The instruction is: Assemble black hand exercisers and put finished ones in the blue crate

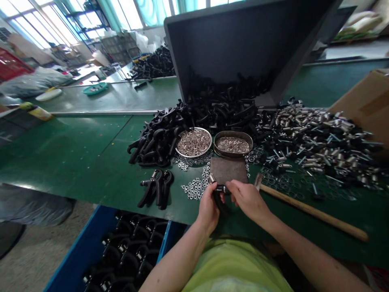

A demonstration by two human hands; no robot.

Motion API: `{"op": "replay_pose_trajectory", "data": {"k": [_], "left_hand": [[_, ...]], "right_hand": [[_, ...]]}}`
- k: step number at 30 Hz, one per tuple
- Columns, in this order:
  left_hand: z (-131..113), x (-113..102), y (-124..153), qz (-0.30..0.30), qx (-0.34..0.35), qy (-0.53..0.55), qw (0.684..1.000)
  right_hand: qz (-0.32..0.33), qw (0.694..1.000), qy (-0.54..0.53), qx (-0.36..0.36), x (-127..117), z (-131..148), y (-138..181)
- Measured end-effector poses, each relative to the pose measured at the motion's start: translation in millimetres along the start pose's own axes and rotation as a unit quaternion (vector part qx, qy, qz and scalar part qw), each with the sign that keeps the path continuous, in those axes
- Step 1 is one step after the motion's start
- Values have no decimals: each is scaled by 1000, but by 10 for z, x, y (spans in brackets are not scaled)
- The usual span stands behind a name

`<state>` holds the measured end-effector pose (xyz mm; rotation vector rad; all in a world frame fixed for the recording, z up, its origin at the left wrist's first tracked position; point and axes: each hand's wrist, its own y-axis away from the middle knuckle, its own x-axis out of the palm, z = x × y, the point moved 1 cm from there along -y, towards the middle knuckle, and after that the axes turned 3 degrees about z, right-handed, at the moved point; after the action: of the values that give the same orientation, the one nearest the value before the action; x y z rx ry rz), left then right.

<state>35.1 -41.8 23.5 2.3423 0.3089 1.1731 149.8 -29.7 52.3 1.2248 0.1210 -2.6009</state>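
My left hand (208, 207) is closed round a black plastic handle (219, 199) with a silver metal end, held just above the near edge of the green table (75, 158). My right hand (247, 198) pinches the top of that same handle from the right. Just beyond my hands lies a dark square pad (228, 169). Loose silver nuts (194, 187) are scattered to the left of the pad. A wooden-handled hammer (306, 209) lies to the right of my right hand.
Two round metal trays (193, 142) (233, 144) hold small silver parts. A big heap of black handles (212, 113) spills from a tipped grey bin (243, 40). Silver cylinders (319, 138) pile at right. A few assembled handles (156, 188) lie at left; a blue crate (121, 251) sits below.
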Motion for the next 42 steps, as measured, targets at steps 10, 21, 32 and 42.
{"op": "replay_pose_trajectory", "data": {"k": [10,21,32,42], "left_hand": [[-73,-62,43,39,141,-181,973],[-176,-10,77,-55,261,-386,883],[-297,-155,-279,31,261,-608,749],[-257,-63,-393,83,294,-771,559]], "right_hand": [[58,986,-151,-31,-27,-14,5],[102,730,-637,225,272,91,-40],[11,997,-37,-72,-21,-140,-1180],[-3,976,73,-207,469,236,-2250]]}}
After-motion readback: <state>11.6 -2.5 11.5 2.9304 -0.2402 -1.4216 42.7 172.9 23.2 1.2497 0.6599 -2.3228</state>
